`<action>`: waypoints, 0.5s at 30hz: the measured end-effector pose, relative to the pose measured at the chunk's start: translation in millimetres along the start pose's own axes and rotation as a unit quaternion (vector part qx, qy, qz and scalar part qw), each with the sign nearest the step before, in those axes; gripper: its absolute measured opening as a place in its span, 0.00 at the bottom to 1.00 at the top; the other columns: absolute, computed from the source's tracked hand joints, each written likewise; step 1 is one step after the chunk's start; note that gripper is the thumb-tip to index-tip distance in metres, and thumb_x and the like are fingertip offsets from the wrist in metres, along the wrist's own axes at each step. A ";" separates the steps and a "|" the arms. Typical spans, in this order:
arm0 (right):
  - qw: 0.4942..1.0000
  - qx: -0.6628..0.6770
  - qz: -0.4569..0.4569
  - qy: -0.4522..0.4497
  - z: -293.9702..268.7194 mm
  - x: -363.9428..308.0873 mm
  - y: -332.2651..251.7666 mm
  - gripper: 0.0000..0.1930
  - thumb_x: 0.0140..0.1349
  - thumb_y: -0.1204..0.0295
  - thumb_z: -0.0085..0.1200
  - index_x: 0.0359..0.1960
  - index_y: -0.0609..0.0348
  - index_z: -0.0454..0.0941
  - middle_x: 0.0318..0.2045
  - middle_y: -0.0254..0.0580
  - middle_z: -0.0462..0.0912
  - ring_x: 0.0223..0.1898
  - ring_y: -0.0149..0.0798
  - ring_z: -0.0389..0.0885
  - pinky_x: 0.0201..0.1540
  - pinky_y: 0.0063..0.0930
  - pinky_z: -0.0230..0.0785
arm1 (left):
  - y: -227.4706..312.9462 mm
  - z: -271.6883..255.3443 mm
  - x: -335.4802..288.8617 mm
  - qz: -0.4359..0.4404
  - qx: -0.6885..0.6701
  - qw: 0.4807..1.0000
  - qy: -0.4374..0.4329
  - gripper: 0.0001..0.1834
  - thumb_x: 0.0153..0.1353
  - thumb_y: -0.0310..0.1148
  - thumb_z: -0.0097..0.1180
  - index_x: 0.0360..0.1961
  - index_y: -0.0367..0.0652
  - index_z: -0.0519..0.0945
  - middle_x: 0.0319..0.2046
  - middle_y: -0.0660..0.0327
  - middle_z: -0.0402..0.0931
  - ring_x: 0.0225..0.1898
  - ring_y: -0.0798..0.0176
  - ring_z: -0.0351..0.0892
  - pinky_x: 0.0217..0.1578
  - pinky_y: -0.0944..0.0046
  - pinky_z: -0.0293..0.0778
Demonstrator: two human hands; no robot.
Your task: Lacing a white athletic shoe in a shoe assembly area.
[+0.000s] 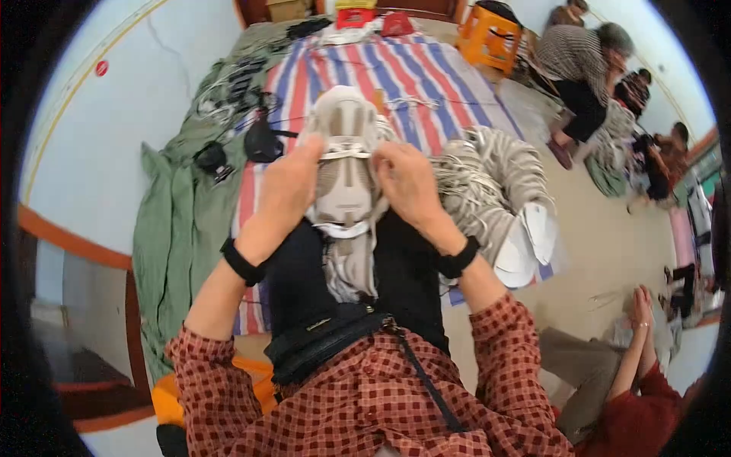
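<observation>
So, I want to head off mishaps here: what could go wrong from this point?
The beige shoe piece might twist or slip if the left hand or right hand, at its two sides, loosens.
The tangled pale cords beside the right forearm could snag on the black wristband there.
The stacked beige pieces lie near the edge of the striped sheet, so a knock might slide some off.

open striped sheet beyond the shoe, beige stack blocking right, black bag blocking left
</observation>
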State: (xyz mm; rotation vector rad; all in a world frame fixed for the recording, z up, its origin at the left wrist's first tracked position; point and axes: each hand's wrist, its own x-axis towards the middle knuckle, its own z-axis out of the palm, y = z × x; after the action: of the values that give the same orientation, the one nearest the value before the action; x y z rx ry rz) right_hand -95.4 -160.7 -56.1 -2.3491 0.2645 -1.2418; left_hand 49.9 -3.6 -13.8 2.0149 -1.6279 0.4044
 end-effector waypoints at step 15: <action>0.784 -0.490 -0.184 -0.334 0.2 34.7 -43.5 0.08 0.54 0.68 0.54 0.35 0.53 0.78 0.31 0.36 0.78 0.32 0.32 0.79 0.31 0.33 0.66 | 33.3 12.5 23.1 0.126 0.366 0.919 -0.080 0.02 0.50 0.29 0.57 0.26 0.44 0.78 0.23 0.61 0.78 0.27 0.64 0.81 0.24 0.67 0.74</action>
State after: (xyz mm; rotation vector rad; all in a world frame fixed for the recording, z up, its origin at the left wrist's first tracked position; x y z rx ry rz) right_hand -77.5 -135.7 -9.8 -3.7083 0.2394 -0.2516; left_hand 22.0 -34.4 -5.1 2.3986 -2.0557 1.1078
